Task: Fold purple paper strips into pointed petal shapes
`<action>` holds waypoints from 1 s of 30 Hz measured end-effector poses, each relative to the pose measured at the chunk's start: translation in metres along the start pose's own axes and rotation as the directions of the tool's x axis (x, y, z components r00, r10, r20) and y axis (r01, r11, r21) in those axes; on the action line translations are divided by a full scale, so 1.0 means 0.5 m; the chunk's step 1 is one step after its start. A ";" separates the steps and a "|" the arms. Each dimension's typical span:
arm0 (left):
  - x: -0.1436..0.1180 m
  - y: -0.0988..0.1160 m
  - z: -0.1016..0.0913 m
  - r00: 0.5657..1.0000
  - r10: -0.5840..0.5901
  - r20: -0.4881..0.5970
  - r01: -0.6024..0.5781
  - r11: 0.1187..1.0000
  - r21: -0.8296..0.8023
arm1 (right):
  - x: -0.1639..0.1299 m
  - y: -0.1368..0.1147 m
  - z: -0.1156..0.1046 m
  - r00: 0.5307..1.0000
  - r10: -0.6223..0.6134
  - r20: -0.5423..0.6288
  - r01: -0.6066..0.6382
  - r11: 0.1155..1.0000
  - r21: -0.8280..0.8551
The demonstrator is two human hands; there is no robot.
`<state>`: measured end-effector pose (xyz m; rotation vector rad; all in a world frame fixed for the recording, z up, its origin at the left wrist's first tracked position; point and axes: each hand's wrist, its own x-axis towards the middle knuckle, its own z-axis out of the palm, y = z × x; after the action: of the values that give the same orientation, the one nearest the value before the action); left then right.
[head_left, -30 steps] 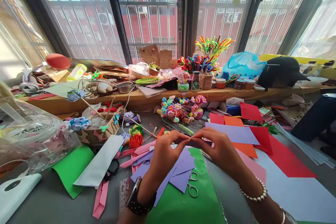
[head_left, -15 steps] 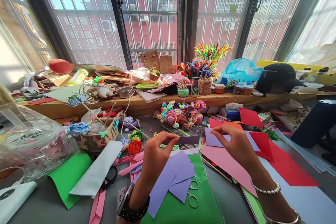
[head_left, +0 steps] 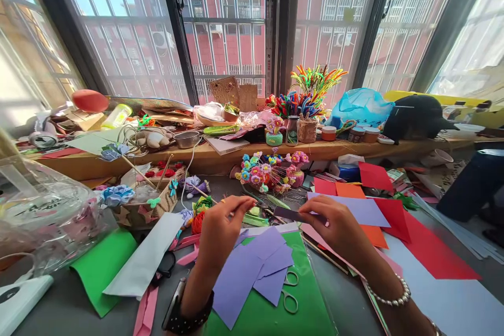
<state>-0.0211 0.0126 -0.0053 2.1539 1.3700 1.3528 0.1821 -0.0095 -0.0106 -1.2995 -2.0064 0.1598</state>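
Right hand pinching a dark strip at one end; left hand closed to a pinch near the strip's other end but apart from it, any content too small to tell. Below, on the counter, scissors and purple paper lie on a green sheet. Beyond stand small flowers; farther, on the wooden ledge, pipe cleaners before the window

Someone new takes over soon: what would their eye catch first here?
Probably the bright bunch of pipe cleaners first, standing on the wooden ledge. Below the ledge, multicoloured craft flowers stand out. Nearer, the right hand pinches a dark paper strip, its free end pointing toward the left hand.
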 end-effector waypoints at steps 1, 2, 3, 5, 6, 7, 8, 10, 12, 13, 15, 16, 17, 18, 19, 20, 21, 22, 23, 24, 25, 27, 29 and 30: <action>0.000 0.001 0.000 0.999 0.035 -0.001 -0.035 0.999 0.029 | -0.001 0.001 0.000 1.000 -0.010 0.000 0.010 1.000 -0.010; -0.002 0.003 0.003 0.996 0.082 0.042 -0.084 0.996 0.035 | -0.001 0.000 0.002 1.000 -0.026 0.009 0.027 1.000 -0.017; -0.005 0.007 0.008 0.987 0.125 0.105 -0.128 0.991 0.032 | -0.002 -0.004 0.005 0.999 -0.047 0.024 0.047 0.999 -0.020; -0.011 0.017 0.020 0.949 0.171 0.264 -0.181 0.983 0.015 | -0.004 -0.014 0.012 0.994 -0.095 0.054 0.096 0.995 -0.017; -0.014 0.021 0.026 0.933 0.168 0.318 -0.183 0.983 0.019 | -0.005 -0.019 0.016 0.991 -0.117 0.064 0.118 0.993 -0.010; -0.017 0.023 0.031 0.923 0.157 0.353 -0.178 0.984 0.028 | -0.005 -0.024 0.018 0.988 -0.137 0.068 0.138 0.990 -0.002; -0.019 0.025 0.034 0.920 0.144 0.364 -0.168 0.985 0.035 | -0.005 -0.027 0.020 0.986 -0.154 0.069 0.153 0.988 0.008; -0.020 0.023 0.034 0.929 0.134 0.345 -0.153 0.988 0.028 | -0.005 -0.028 0.018 0.983 -0.176 0.060 0.175 0.984 0.022; -0.019 0.018 0.031 0.938 0.142 0.316 -0.151 0.989 0.002 | -0.004 -0.019 0.011 0.984 -0.174 0.042 0.173 0.985 0.013; -0.018 0.015 0.028 0.943 0.143 0.299 -0.149 0.989 -0.002 | -0.004 -0.012 0.005 0.986 -0.163 0.029 0.163 0.987 -0.003; -0.015 0.008 0.024 0.955 0.133 0.266 -0.144 0.989 0.019 | -0.004 0.009 -0.011 0.992 -0.126 -0.007 0.126 0.991 -0.052; -0.014 0.005 0.022 0.960 0.125 0.250 -0.139 0.989 0.039 | -0.004 0.020 -0.019 0.994 -0.103 -0.037 0.100 0.991 -0.085; -0.013 0.003 0.022 0.965 0.116 0.235 -0.135 0.989 0.063 | -0.005 0.031 -0.028 0.995 -0.083 -0.055 0.077 0.991 -0.114; -0.012 0.001 0.023 0.969 0.110 0.222 -0.132 0.987 0.087 | -0.005 0.039 -0.035 0.994 -0.062 -0.093 0.048 0.988 -0.147; -0.012 0.000 0.024 0.972 0.107 0.210 -0.131 0.986 0.107 | -0.005 0.045 -0.040 0.989 -0.045 -0.142 0.020 0.985 -0.173; -0.013 0.000 0.027 0.974 0.110 0.198 -0.136 0.983 0.121 | -0.005 0.047 -0.043 0.983 -0.032 -0.180 -0.001 0.984 -0.180; -0.013 0.001 0.031 0.974 0.117 0.192 -0.143 0.981 0.128 | -0.004 0.046 -0.043 0.979 -0.030 -0.199 -0.003 0.986 -0.165; -0.014 0.003 0.035 0.971 0.127 0.200 -0.154 0.980 0.125 | -0.004 0.040 -0.039 0.980 -0.040 -0.196 0.012 0.990 -0.141; -0.016 0.006 0.038 0.965 0.139 0.220 -0.167 0.979 0.113 | -0.003 0.032 -0.032 0.983 -0.069 -0.170 0.051 0.992 -0.112; -0.017 0.009 0.040 0.957 0.153 0.245 -0.180 0.979 0.094 | -0.003 0.021 -0.023 0.989 -0.097 -0.114 0.087 0.993 -0.083; -0.018 0.013 0.040 0.949 0.163 0.268 -0.190 0.979 0.078 | -0.002 0.009 -0.012 0.989 -0.128 -0.080 0.123 0.991 -0.060; -0.019 0.019 0.033 0.936 0.181 0.303 -0.205 0.977 0.050 | -0.001 -0.013 0.007 0.984 -0.177 -0.007 0.176 0.984 -0.030; -0.018 0.023 0.019 0.928 0.188 0.322 -0.211 0.977 0.036 | 0.000 -0.028 0.019 0.980 -0.198 0.001 0.198 0.980 -0.002; -0.017 0.024 0.010 0.923 0.197 0.330 -0.216 0.976 0.021 | 0.000 -0.032 0.022 0.978 -0.206 -0.008 0.206 0.978 0.005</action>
<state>-0.0113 0.0009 -0.0054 2.4819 1.0908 0.9660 0.1634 -0.0143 -0.0111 -1.0780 -2.1172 0.0618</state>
